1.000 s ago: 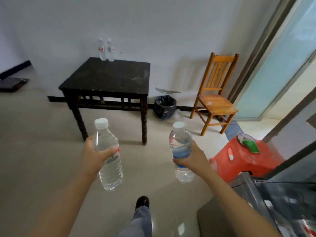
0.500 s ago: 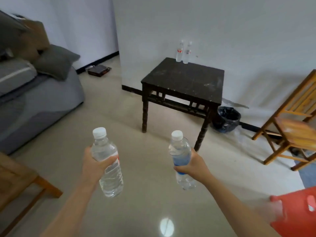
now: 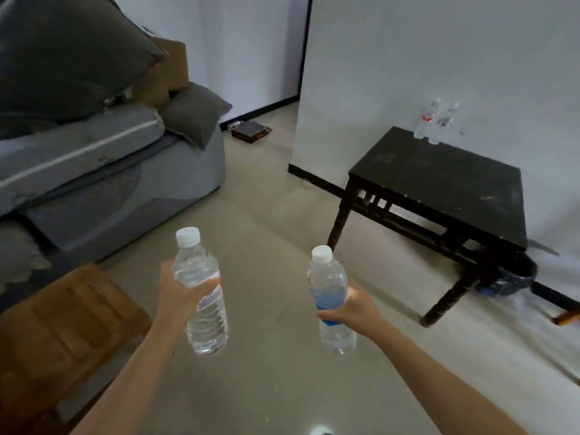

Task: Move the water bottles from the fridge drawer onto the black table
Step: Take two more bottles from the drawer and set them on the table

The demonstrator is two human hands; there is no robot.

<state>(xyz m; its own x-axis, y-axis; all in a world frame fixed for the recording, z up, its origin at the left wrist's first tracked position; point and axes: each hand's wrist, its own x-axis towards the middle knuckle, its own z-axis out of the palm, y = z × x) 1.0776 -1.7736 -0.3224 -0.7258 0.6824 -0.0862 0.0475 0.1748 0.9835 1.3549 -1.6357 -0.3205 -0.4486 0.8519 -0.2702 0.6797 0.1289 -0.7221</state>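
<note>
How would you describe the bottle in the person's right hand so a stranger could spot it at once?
Find the black table by the white wall. Nearer the camera, two hands each hold a capped clear bottle. The wanted bottle is in the right hand: its label is blue, while the left hand holds a white-and-red-labelled bottle.

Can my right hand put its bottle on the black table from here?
Probably not yet: the right hand grips the blue-labelled bottle over the floor, the black table stands farther ahead, though nothing blocks the path.

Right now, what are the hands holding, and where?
The left hand grips a clear water bottle round its middle; the right hand grips a blue-labelled bottle round its middle.
</note>
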